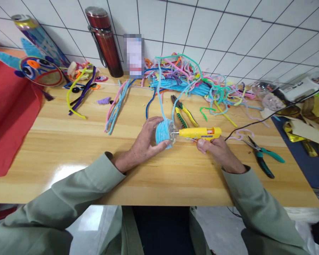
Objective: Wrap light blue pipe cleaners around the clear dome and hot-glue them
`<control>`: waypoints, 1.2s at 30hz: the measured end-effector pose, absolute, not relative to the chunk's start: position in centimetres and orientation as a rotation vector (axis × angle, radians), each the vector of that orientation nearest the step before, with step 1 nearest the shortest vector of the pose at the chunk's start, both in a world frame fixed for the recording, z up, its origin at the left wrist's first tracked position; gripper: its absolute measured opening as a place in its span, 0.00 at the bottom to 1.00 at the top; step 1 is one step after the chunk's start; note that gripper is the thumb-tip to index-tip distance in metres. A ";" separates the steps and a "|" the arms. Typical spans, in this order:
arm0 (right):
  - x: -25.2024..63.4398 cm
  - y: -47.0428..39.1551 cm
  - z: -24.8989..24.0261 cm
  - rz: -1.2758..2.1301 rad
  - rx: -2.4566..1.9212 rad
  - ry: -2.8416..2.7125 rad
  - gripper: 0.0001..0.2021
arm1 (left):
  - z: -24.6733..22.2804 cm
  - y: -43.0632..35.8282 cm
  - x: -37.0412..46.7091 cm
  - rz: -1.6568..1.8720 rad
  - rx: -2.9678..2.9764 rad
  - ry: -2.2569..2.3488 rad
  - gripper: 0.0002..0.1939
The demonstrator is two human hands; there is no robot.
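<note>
My left hand (148,139) is wrapped round a clear plastic piece, perhaps a cup or bottle part (172,131), wound with light blue pipe cleaner (162,134). Two loose blue ends rise from the winding toward the pile behind. In my right hand (211,146) is a yellow hot glue gun (200,133), its metal nozzle pointing left at the clear rim. Whether the nozzle touches the plastic, I cannot tell. Just behind the wound piece lie yellow-handled pliers (184,112). A black cord (271,115) runs from the right toward the glue gun.
Tangled pipe cleaners (186,78) are heaped along the tiled wall. A dark red thermos (105,42), a tall can (39,37) and a face-like craft (41,69) stand at the back left. Teal pliers (264,156) lie right; red cloth (10,117) covers the left end.
</note>
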State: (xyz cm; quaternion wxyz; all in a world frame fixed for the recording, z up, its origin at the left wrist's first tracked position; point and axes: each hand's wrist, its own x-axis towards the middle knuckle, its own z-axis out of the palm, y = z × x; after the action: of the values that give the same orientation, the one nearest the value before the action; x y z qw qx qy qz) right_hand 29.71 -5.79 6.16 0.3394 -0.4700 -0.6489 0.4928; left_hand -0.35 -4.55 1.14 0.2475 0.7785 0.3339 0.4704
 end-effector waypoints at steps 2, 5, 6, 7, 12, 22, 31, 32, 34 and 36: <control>29.5 -5.8 6.2 1.282 -1.217 -1.696 0.24 | 1.0 -4.5 -0.3 1.304 2.129 0.897 0.35; 29.3 -6.0 6.3 1.270 -1.224 -1.698 0.22 | 1.0 -4.5 -0.3 1.302 2.135 0.892 0.35; 29.2 -6.0 6.4 1.267 -1.223 -1.702 0.22 | 1.1 -4.5 -0.3 1.298 2.134 0.896 0.35; 29.2 -6.1 6.4 1.264 -1.219 -1.705 0.22 | 1.1 -4.5 -0.3 1.293 2.132 0.903 0.35; 29.0 -6.1 6.4 1.264 -1.193 -1.714 0.22 | 1.4 -4.6 -0.4 1.265 2.108 0.931 0.34; 28.8 -6.0 6.1 1.243 -1.177 -1.742 0.21 | 1.4 -4.6 -0.4 1.255 2.125 0.919 0.35; 29.8 -5.7 6.0 1.235 -1.189 -1.719 0.21 | 1.3 -4.6 -0.5 1.250 2.071 0.981 0.33; 29.8 -5.7 6.0 1.233 -1.192 -1.724 0.21 | 1.3 -4.6 -0.5 1.252 2.069 0.985 0.33; 29.6 -5.8 6.1 1.229 -1.200 -1.738 0.21 | 1.3 -4.6 -0.5 1.256 2.067 0.987 0.33; 29.4 -5.9 6.2 1.226 -1.205 -1.749 0.20 | 1.3 -4.6 -0.5 1.255 2.069 0.984 0.32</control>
State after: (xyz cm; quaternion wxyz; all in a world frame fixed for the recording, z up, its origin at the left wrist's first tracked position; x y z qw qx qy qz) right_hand 29.43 -5.89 6.16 0.3379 -0.4625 -0.6713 0.4704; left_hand -0.51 -4.60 1.28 0.2614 0.7644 0.3636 0.4638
